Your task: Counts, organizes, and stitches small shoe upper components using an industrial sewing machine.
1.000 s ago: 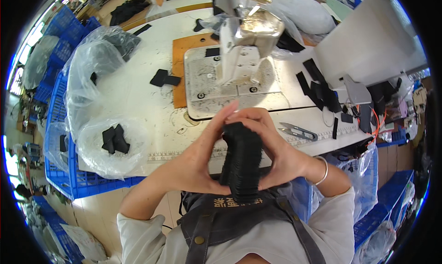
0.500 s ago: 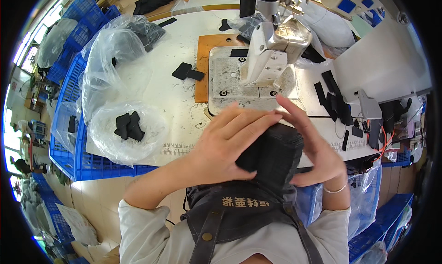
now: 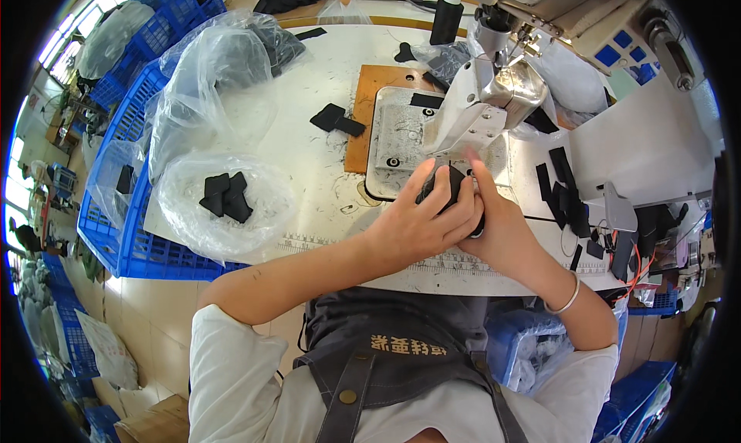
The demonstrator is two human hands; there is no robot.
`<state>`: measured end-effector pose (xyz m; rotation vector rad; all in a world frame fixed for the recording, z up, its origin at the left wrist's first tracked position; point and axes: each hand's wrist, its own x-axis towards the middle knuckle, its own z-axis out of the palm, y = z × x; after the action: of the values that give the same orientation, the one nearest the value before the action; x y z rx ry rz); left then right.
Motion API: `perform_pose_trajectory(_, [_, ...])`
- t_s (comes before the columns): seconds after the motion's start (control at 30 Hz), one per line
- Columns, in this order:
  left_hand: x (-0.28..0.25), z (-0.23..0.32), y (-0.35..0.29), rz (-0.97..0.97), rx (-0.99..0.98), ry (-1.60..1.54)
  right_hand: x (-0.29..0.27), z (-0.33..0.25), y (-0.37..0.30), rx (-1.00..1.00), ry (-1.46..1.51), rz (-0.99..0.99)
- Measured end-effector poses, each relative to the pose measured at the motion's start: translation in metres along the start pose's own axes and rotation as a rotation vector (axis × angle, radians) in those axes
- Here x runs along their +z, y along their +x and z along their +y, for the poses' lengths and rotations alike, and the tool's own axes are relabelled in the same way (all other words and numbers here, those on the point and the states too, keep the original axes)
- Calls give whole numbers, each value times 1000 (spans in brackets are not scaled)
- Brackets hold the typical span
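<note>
both left hand [image 3: 421, 225] and right hand [image 3: 503, 231] clasp a black bundle [image 3: 445, 190], likely light, soft, best squeezed at its sides.

A white shirt [image 3: 401, 414] has short sleeves, the left sleeve [image 3: 231, 366] at seven o'clock, the right sleeve [image 3: 567, 393] between four and five. Over it at six sits a dark grey apron [image 3: 409, 316] with gold-coloured lettering [image 3: 407, 346], grey straps [image 3: 336, 409] and a round brass-coloured button [image 3: 348, 397]. At four o'clock, a silver-coloured bracelet [image 3: 573, 294] circles the right wrist.
</note>
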<state>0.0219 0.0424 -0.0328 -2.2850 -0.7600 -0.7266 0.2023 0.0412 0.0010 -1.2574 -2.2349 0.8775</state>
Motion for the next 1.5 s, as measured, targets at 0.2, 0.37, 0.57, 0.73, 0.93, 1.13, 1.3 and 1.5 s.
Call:
perform_pose_trajectory(0.2, [-1,3,-11,60,0,2,12,5,-5,-169,-189,116])
perform_pose_trajectory(0.37, [-23,-6,-9,-192,-42,-294,8,4,-4,-231,-309,78])
perform_pose_trajectory(0.57, [-6,-17,-20,-168,-586,-853,-2,16,15,-324,-477,66])
perform_pose_trajectory(0.73, [12,-25,-15,-424,-672,-888,-13,22,26,-277,-553,-27])
perform_pose_trajectory(0.93, [5,-27,-16,-328,-642,-1046,-17,13,24,-285,-552,-25])
perform_pose_trajectory(1.13, [5,-21,-15,-342,-656,-1013,-35,11,21,-318,-570,17])
perform_pose_trajectory(1.3, [-10,-31,-15,-495,-765,-1130,-42,-2,-1,-360,-414,-81])
perform_pose_trajectory(1.5, [-16,-26,-24,-365,-1082,-1622,3,8,-27,-337,-674,-12])
